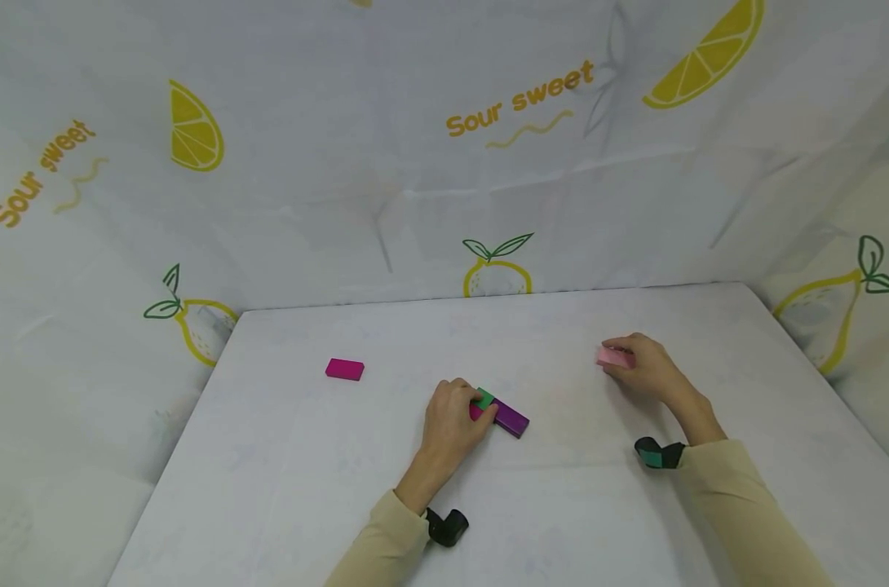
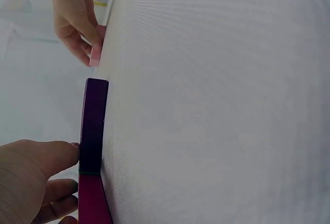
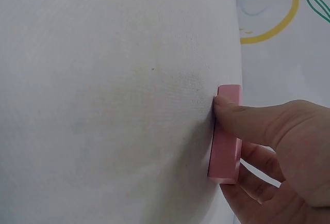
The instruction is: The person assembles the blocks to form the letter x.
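In the head view my left hand (image 1: 450,420) is curled over a small group of blocks, its thumb and fingers on either side of a magenta block (image 1: 477,412). A green block (image 1: 485,398) lies along the far side, and a purple block (image 1: 512,418) extends to the right. The left wrist view shows the thumb by the purple block (image 2: 93,126), which meets the magenta block (image 2: 94,199) end to end. Farther right, my right hand (image 1: 648,368) pinches a pale pink block (image 1: 615,357) between thumb and fingers. Its underside is close to the table; contact cannot be told.
Another magenta block (image 1: 345,369) lies apart on the left of the white table (image 1: 283,456). Behind the table hangs a white cloth (image 1: 327,220) printed with lemons and lettering. A dark wrist camera (image 1: 448,528) sits at the left cuff, another (image 1: 659,453) at the right.
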{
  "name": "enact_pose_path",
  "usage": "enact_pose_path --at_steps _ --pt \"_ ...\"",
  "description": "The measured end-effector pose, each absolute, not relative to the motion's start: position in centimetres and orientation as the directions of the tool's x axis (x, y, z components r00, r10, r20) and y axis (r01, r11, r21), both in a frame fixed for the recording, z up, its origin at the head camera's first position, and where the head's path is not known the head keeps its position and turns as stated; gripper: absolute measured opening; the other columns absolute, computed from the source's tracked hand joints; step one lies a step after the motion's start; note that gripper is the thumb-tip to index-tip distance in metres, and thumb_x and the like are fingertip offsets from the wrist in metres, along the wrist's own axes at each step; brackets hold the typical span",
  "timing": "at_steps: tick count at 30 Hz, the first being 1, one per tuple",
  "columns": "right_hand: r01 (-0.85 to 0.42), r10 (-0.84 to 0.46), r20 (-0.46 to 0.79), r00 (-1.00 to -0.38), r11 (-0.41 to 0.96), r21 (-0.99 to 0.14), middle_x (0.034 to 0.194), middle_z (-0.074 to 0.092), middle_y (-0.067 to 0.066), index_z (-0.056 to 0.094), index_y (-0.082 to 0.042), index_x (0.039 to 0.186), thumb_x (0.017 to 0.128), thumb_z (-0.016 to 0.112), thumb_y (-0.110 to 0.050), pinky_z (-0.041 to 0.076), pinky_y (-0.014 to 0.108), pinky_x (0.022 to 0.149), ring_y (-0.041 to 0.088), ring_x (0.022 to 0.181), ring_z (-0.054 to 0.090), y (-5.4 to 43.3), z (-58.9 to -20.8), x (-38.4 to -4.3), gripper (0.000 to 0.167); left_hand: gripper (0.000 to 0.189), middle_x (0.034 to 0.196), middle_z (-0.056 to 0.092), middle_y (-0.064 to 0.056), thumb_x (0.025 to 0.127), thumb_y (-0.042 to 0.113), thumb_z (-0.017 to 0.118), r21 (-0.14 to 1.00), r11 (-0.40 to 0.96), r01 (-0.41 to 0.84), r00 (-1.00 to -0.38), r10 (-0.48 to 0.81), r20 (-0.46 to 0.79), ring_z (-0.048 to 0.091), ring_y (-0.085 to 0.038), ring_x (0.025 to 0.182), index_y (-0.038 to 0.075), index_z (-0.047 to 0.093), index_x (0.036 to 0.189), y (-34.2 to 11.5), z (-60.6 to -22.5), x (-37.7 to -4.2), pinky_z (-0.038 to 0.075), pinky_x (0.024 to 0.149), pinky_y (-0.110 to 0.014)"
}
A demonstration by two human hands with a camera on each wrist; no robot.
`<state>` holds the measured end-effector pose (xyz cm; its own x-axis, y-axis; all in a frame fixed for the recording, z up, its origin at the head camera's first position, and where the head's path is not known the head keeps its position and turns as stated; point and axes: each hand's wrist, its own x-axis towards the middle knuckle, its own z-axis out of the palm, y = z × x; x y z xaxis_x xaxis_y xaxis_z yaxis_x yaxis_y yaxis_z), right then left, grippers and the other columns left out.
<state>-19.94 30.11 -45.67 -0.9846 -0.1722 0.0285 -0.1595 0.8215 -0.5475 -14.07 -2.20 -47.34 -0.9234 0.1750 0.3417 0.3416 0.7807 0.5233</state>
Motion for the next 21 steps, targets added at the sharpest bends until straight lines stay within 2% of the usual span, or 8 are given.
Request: enact_pose_path --at_steps 10,21 --pt "-0.236 -0.220 0.094 -0.971 0.814 -0.531 0.112 0.065 0.033 0.067 0.011 0.120 0.087 0.076 -0.004 0.049 0.053 0.083 0.041 0.097 0.060 29.5 -45.5 -19.9 0.038 0.022 0.089 0.075 -0.006 0.082 0.024 0.086 0.526 0.779 0.341 -0.923 0.173 0.343 0.060 -0.016 0.079 0.004 0.081 0.089 -2.2 -47.4 -14.1 0.043 0.062 -0.016" --pt "-0.312 -0.287 0.136 -0.948 0.763 -0.566 0.110 0.066 0.031 0.068 0.009 0.119 0.085 0.075 0.002 0.050 0.053 0.085 0.041 0.098 0.061 27.7 -44.3 -19.6 0.036 0.021 0.088 0.075 -0.006 0.081 0.022 0.087 0.522 0.777 0.352 -0.918 0.176 0.356 0.059 -0.016 0.077 0.003 0.081 0.088 -2.2 -47.5 -14.1 0.042 0.062 -0.017"
